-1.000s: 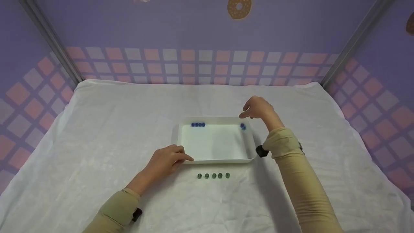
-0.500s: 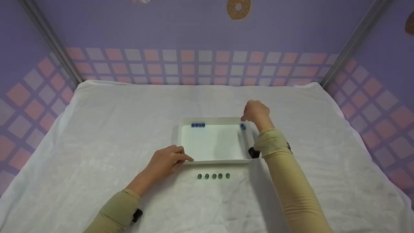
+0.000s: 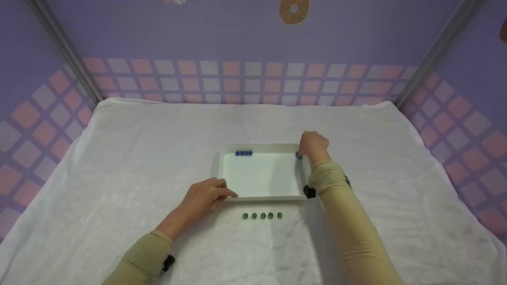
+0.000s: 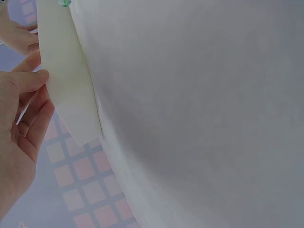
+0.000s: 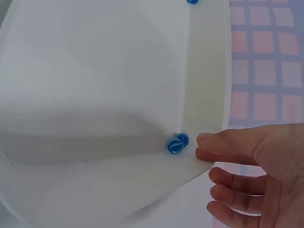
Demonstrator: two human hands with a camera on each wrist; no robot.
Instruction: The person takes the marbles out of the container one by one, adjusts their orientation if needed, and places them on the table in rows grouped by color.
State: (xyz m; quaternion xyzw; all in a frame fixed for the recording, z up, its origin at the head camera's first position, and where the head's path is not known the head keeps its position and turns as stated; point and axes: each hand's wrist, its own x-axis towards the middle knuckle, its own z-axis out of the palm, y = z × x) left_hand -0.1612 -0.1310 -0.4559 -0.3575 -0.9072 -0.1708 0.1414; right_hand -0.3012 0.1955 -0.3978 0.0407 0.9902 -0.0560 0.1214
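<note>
A white rectangular tray [image 3: 261, 174] stands on the cloth. My left hand [image 3: 206, 193] pinches its near wall at the left corner; in the left wrist view the thumb [image 4: 38, 78] lies on the outside of the wall. My right hand [image 3: 313, 145] reaches into the far right corner. There, two blue glass marbles [image 5: 175, 145] touch each other, one partly behind the other. The right thumb and forefinger [image 5: 206, 142] are close together beside them, a small gap away, holding nothing; the other fingers are loosely bent. Along the far wall sits a short row of blue marbles [image 3: 244, 153].
Several green glass marbles [image 3: 263, 216] lie in a spaced row on the white cloth [image 3: 158, 130] in front of the tray. Purple walls [image 3: 253, 35] with pink and white squares enclose the table at the back and sides.
My right hand has come down from above the far right corner towards the two marbles, now partly covering them in the head view. The left hand has kept its hold.
</note>
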